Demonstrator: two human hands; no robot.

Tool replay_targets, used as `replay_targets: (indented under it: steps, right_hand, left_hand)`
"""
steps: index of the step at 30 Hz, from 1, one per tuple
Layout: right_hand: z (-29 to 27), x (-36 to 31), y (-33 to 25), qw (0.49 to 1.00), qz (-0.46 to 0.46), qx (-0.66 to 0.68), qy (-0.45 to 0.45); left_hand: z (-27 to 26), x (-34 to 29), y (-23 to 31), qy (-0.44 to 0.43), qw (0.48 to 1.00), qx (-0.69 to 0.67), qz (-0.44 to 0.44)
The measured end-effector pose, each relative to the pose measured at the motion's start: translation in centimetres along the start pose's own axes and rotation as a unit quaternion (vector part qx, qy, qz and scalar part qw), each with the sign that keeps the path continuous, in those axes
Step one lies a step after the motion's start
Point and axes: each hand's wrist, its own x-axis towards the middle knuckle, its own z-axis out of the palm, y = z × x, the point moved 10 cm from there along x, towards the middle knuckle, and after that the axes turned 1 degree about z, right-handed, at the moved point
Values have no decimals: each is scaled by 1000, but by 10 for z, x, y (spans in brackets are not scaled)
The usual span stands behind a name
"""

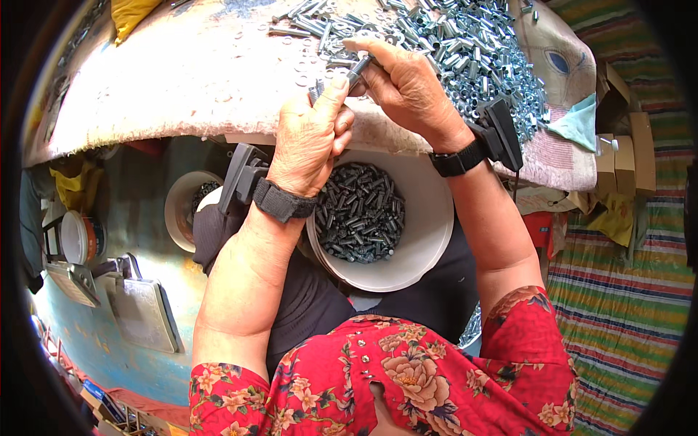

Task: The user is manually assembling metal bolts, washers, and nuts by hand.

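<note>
My left hand (309, 134) is closed, with the threaded ends of bolts (316, 90) poking out by its thumb. Between both hands a dark bolt (357, 70) slants up to the right, and the fingers of my right hand (408, 83) are closed around its upper part. Both hands are over the near edge of a cloth-covered table (167, 87). Just beyond them lie loose washers (302, 68) and a big heap of shiny metal sleeves and bolts (472, 58). Below my hands, a white bucket (434, 218) between my legs holds many dark bolts (360, 214).
A smaller white bucket (177, 211) with metal parts stands left of my knee. Farther left hangs a flat grey panel (145, 314). A yellow bag (131, 16) lies at the table's far left. Cardboard boxes (641, 149) stand at right, beside a striped floor covering (618, 312).
</note>
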Motion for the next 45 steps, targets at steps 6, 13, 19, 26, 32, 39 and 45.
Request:
replay_targets:
  steps: [6,13,19,26,32,39,45]
  right_hand:
    - [-2,-9,-21,993,-74,-88,3]
    - [-10,-42,-28,996,-43,-43,60]
    - [-65,-106,37,934,188,213,218]
    - [-60,-145,61,885,248,333,211]
    - [-104,-128,72,934,221,121,255]
    - [-106,-58,95,947,98,-226,206]
    - [-72,-24,111,905,97,-401,103]
  left_hand:
    - [4,1,1,-3,1000,13,9]
    - [6,-2,-15,-67,994,-63,-55]
    - [33,-14,-33,-139,983,-10,-117]
    - [43,-16,-50,-148,978,17,-144]
    - [47,-15,-56,-137,979,43,-148]
    - [34,-9,-57,-78,986,28,-147]
    - [33,-7,-55,-75,987,33,-139]
